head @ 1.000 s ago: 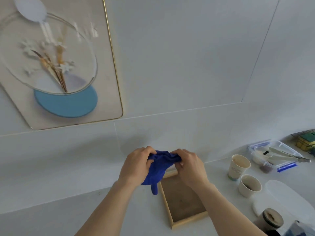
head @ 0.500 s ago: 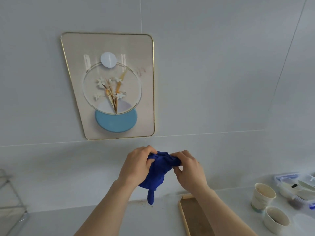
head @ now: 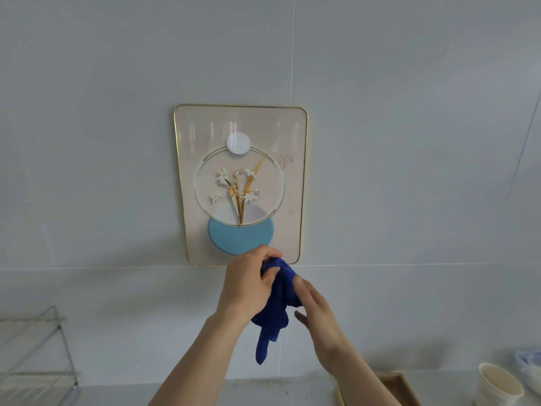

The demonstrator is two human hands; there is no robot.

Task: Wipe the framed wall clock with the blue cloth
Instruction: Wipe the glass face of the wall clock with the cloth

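So the framed wall clock [head: 240, 183] hangs on the far wall, dead centre, not yet touched. Just below its bottom edge the person has the blue cloth [head: 278, 300] bunched up, a tail dangling down. The left hand [head: 248, 284] is closed around the top of the wad; the right hand [head: 317, 310] lies fairly open against its right side, fingers loose. Looks like they're just getting the cloth ready. Next move is probably lifting it up and pressing a flat pad onto the glass.
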